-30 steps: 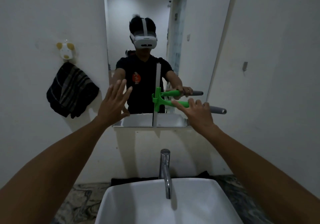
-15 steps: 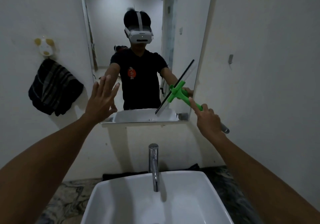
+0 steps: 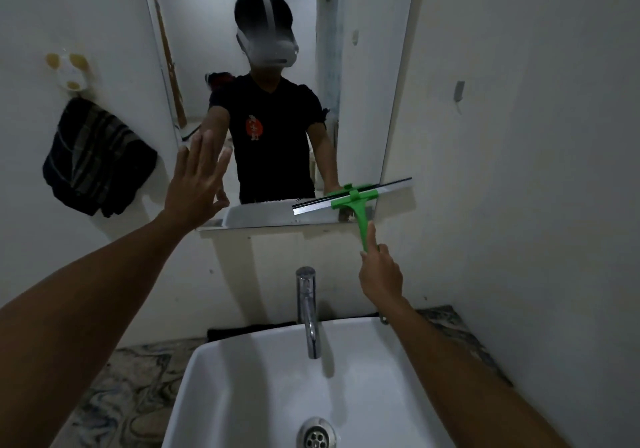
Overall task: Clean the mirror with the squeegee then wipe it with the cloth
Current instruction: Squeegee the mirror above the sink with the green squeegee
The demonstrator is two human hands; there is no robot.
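Squeegee [image 3: 353, 201] now level, lower, right hand [image 3: 380, 274]

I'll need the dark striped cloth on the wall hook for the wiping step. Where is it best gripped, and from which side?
Probably at its bunched top just under the hook, where the cloth gathers narrow enough to pinch. Come from the front with the free left hand, then lift up and off; the lower folds hang loose against the wall.

White painted walls [image 3: 519, 136] close in a dimly lit bathroom; a white rectangular basin [image 3: 263, 395] sits low in view with a chrome tap [image 3: 307, 309] at its back edge and a metal drain [image 3: 316, 438]; the marbled desk [image 3: 131, 378] surrounds it; a dark striped towel [image 3: 93, 160] hangs from a wall hook [image 3: 69, 71].
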